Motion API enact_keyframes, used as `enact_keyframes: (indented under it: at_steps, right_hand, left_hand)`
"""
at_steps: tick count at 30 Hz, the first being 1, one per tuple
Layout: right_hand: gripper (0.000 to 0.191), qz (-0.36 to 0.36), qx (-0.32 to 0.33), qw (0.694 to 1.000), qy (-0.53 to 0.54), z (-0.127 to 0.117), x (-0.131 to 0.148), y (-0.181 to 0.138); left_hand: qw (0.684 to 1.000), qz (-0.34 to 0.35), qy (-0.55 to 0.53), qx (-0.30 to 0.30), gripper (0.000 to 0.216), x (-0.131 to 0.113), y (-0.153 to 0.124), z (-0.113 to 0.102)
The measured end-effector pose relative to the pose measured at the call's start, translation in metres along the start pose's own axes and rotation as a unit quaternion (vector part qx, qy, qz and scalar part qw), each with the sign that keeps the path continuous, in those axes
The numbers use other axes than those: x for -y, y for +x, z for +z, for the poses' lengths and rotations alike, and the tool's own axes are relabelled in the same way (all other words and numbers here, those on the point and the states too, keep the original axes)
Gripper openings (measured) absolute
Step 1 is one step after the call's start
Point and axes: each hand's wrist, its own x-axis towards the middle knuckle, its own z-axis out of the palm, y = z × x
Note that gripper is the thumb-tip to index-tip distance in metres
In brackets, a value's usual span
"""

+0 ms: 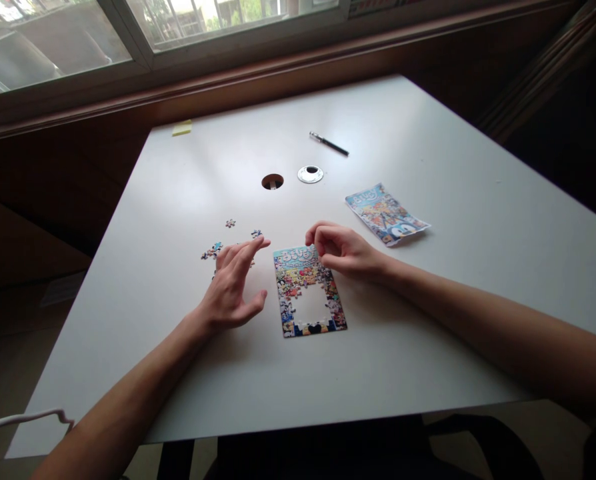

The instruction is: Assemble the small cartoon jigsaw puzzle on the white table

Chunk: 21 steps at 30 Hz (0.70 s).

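Observation:
A partly assembled jigsaw puzzle (335, 303) lies flat on the white table, with a gap in its lower middle where the tabletop shows through. My left hand (235, 283) hovers left of it, fingers stretched out and thumb apart, over loose puzzle pieces (211, 251) that it partly hides. One separate piece (231, 223) lies a little farther back. At the puzzle's upper right corner is my right hand (341, 248), its fingers curled in. Whether anything sits between those fingertips cannot be made out.
A creased picture sheet (385, 213) lies to the right, behind my right hand. Farther back are a black pen (329, 143), a round cable hole (273, 181) and a silver ring cover (311, 175). A yellow sticky note (181, 128) is at the far left corner, and a white cable (23, 419) at the near left.

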Motion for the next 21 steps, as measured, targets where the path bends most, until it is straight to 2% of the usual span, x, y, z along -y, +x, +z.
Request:
enact_keyframes:
  at_steps: [11,16,21]
  right_hand:
    - [0.01,0.012,0.003,1.0,0.01,0.0,-0.002,-0.001]
    - [0.011,0.013,0.004,1.0,0.015,-0.001,-0.001,-0.001]
    - [0.011,0.016,0.005,1.0,0.015,-0.001,-0.002,-0.002]
  left_hand:
    - [0.999,-0.036,-0.013,-0.015,0.078,0.013,-0.005,-0.004]
    - [0.999,0.001,0.05,0.02,0.061,0.02,-0.005,-0.013]
    - [0.995,0.009,0.1,-0.023,0.045,0.035,-0.008,-0.024]
